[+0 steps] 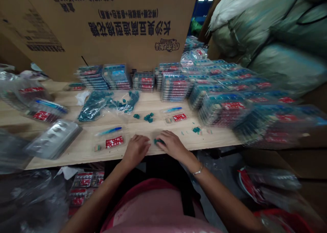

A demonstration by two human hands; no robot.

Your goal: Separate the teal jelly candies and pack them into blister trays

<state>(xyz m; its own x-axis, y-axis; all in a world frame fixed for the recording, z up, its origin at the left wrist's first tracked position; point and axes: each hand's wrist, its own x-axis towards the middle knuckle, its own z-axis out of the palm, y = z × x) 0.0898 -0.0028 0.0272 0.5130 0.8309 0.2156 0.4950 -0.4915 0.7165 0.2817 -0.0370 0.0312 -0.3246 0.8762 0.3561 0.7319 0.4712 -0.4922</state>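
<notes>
My right hand (171, 145) is at the table's front edge, its fingers curled over small dark green pieces (158, 141). My left hand (136, 149) rests just left of it, loosely bent, a gap between thumb and fingers and nothing visible in them. Left of my left hand lies a clear plastic tray (102, 141) with a blue pen (110, 130), a red patterned packet (114, 142) and a small block (97, 148). A similar filled tray (176, 117) lies farther back to the right. More green pieces (148, 117) are scattered beyond my hands.
Stacked filled packs (176, 86) line the back and right of the table. A clear bag of green pieces (94, 105) lies left of centre. Empty clear trays (55, 139) are stacked at left. A large cardboard box (114, 52) stands behind; bulging sacks (281, 62) crowd the right.
</notes>
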